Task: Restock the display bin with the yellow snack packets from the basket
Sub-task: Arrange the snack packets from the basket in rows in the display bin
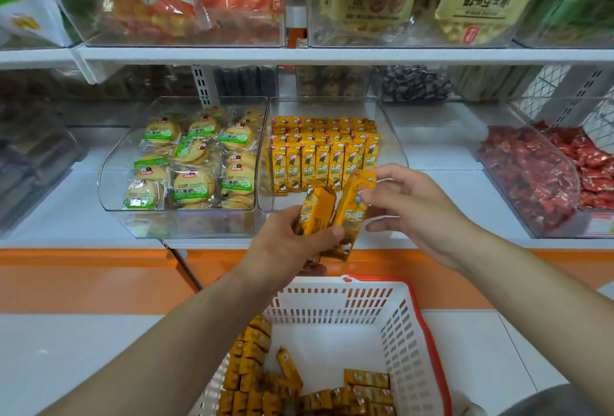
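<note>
Your left hand point(282, 246) curled round two yellow snack packets point(317, 212), your right hand point(418, 212) thumb-and-forefinger pinched one's top, other fingers spread, display bin point(388, 136) at 12 o'clock, basket point(408, 349) at 6.

left hand point(289, 242): bare | right hand point(422, 212): bare | forearms point(186, 332): unsleeved

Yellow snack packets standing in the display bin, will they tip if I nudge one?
Likely yes: the yellow snack packets stand tall and narrow in packed rows. They seem light: the left hand grips two at once.
</note>
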A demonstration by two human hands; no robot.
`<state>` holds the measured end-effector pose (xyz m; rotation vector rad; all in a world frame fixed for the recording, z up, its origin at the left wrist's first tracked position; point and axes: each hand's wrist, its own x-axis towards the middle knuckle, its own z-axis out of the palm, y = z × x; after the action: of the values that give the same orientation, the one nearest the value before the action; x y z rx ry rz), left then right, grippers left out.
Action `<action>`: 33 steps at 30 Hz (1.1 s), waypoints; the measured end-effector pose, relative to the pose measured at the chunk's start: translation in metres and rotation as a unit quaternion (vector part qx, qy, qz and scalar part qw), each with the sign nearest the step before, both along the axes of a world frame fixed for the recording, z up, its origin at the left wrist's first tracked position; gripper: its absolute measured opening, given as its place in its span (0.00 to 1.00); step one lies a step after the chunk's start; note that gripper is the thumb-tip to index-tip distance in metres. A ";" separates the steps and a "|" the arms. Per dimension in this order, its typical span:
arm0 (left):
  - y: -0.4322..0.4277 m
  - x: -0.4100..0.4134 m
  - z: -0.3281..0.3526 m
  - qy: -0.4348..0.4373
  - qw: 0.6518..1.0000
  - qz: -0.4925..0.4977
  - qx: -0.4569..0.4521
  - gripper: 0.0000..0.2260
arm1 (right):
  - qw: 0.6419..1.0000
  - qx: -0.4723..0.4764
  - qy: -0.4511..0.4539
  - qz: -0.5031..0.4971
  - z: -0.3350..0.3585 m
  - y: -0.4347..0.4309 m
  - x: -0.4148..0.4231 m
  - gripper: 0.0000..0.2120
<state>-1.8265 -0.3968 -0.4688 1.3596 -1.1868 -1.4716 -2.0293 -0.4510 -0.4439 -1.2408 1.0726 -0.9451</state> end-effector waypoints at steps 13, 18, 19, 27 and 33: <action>-0.023 0.022 0.012 -0.007 0.998 0.064 -0.022 0.20 | 0.823 -0.274 0.498 -0.002 0.020 -0.127 -0.020 0.15; -0.033 0.029 0.006 -0.008 0.996 0.086 -0.022 0.21 | 0.748 -0.281 0.600 0.037 0.003 -0.176 -0.014 0.14; -0.035 0.030 0.005 -0.007 0.996 0.089 -0.020 0.21 | 0.734 -0.281 0.616 0.047 0.001 -0.183 -0.011 0.15; -0.042 0.026 0.001 0.001 0.996 0.085 -0.011 0.21 | 0.670 -0.242 0.691 0.124 -0.010 -0.219 0.006 0.18; -0.039 0.021 0.004 -0.022 0.996 0.086 -0.019 0.19 | 0.621 -0.273 0.729 0.095 0.000 -0.197 0.011 0.20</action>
<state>-1.8055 -0.4355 -0.4651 1.4384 -1.0911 -1.2983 -2.0179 -0.6482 -0.4439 -2.7419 1.8207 0.2197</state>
